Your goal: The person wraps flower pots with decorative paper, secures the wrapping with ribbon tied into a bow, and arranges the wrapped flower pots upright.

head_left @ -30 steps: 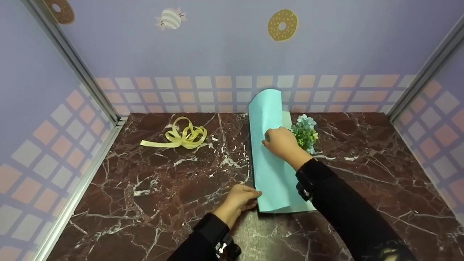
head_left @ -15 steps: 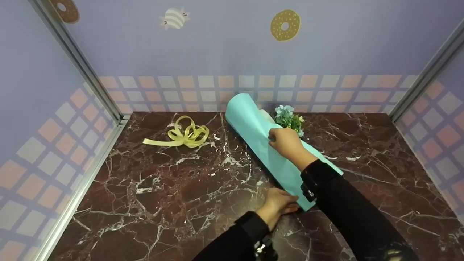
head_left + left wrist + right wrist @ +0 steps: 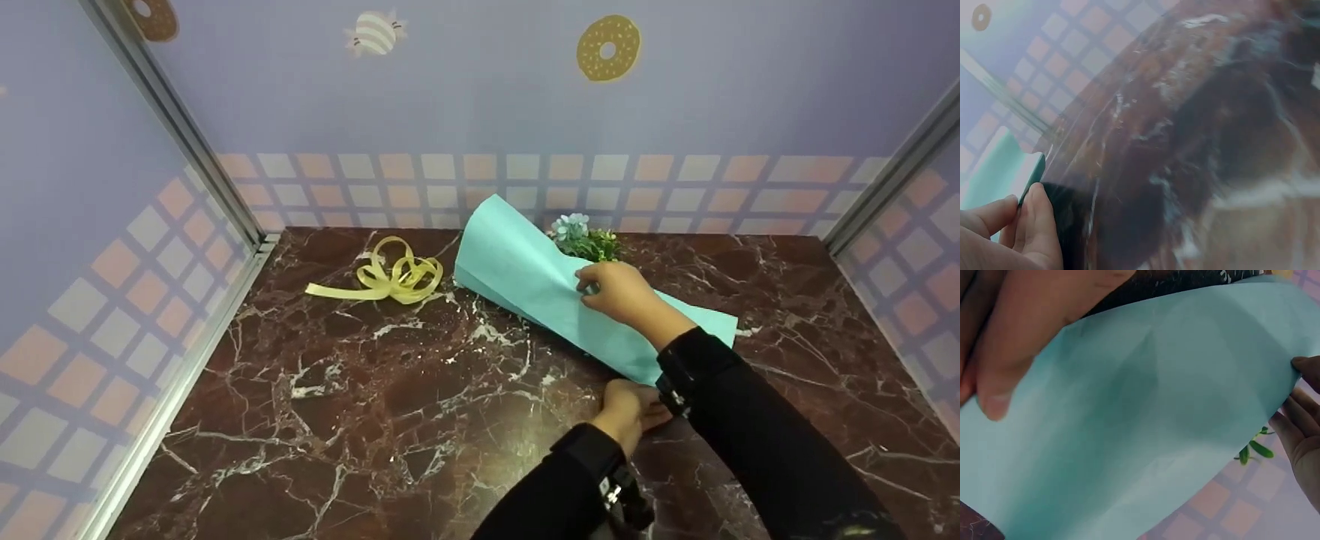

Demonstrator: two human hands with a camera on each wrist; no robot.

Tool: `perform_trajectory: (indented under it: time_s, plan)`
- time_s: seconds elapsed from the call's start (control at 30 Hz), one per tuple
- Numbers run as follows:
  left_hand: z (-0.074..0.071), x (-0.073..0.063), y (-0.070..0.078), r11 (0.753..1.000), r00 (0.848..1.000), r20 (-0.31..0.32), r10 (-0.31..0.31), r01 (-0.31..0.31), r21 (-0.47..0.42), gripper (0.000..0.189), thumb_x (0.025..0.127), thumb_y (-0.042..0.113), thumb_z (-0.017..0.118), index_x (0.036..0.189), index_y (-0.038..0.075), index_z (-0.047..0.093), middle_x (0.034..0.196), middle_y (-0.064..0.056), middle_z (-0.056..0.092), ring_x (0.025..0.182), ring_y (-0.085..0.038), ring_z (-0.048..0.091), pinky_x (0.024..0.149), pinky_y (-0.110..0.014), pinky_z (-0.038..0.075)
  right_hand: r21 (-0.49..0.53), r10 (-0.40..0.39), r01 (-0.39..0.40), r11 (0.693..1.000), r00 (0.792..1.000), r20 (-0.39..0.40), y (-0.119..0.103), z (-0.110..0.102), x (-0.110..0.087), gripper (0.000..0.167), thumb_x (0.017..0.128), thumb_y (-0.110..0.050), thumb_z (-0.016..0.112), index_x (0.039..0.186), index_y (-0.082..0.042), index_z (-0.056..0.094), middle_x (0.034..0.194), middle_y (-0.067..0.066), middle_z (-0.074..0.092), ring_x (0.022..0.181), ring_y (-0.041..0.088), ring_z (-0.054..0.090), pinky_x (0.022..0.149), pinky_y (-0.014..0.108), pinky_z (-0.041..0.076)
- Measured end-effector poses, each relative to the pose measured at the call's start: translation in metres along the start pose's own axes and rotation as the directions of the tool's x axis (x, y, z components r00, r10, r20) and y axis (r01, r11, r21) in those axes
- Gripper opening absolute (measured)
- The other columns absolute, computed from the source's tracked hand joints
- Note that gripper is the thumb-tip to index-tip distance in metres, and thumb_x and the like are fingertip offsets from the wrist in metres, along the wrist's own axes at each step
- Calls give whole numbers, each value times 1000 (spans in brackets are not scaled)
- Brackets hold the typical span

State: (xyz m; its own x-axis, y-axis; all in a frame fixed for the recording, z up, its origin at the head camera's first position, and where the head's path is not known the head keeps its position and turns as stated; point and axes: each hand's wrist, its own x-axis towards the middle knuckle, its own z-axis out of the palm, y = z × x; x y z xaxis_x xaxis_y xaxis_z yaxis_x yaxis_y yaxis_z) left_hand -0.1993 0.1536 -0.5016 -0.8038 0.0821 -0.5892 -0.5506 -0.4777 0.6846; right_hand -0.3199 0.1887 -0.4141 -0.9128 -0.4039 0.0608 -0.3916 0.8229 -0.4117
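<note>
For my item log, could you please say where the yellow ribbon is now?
In the head view, the yellow ribbon lies left of centre on the marbled table, near the back wall, left of the blue paper.

Soft, rather dim indoor light lay evenly over the worktop (image 3: 420, 420), where a pale patch of glare shone on the polish just beside the left grip (image 3: 637, 409). Pale blue paper (image 3: 525, 262) below the right grip (image 3: 619, 292) caught the most light, while black sleeves behind both lost nearly all detail. The left-wrist view was hazy and low in contrast; its worktop bowed and smeared, with dark shadow next to the left grip's fingertips. In the right-wrist view, that same grip loomed dim and blurred, and soft shading crossed the paper toward the sharper right grip.
</note>
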Motion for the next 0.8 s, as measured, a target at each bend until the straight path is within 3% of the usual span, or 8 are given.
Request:
perform_trajectory:
  time_s: [0.17,0.33,0.5,0.6,0.7,0.8]
  plan:
    - [16,6,-5,999,997,-72,-40,37,-39,40,75,-29,50,108,-10,61,78,-21,62,71,-37,64,75,-47,57,29,-44,44,999,999,-12,8,-2,-4,28,85,-2,68,113,-2,71,118,13,68,97,31,64,85,46,50]
    - [12,7,-7,997,1000,10,-5,5,-71,21,75,-23,54,86,-7,62,70,-17,62,67,-33,65,75,-47,57,63,-53,54,997,998,-17,10,-3,-7,22,86,-1,68,107,-3,71,118,13,68,98,30,65,87,46,50]
    - [-9,4,-3,1000,993,116,9,-11,16,3,84,-10,65,86,-9,64,76,-19,67,69,-28,68,77,-43,58,87,-30,31,996,999,-15,13,-4,-8,15,86,-2,70,100,-3,71,120,13,67,101,31,64,81,44,51]
    - [-26,5,5,997,991,134,15,-25,75,11,86,-4,69,95,-9,64,87,-24,69,77,-30,70,78,-40,58,75,-36,38,996,999,-22,14,-4,-8,14,85,-2,71,99,-3,70,118,13,68,100,31,65,79,44,51]
    - [-47,11,21,992,992,114,49,-62,112,15,86,-1,69,99,-7,63,92,-24,69,77,-28,70,75,-37,59,67,-49,50,997,999,-24,15,-4,-9,14,84,-1,71,98,-3,70,115,13,68,98,32,65,81,45,51]
    - [-73,22,46,984,992,61,110,-118,137,19,88,2,68,105,-5,62,95,-20,68,75,-23,68,73,-33,58,63,-57,58,996,998,-29,15,-3,-9,14,83,-1,71,97,-3,70,113,13,69,98,32,65,90,49,48]
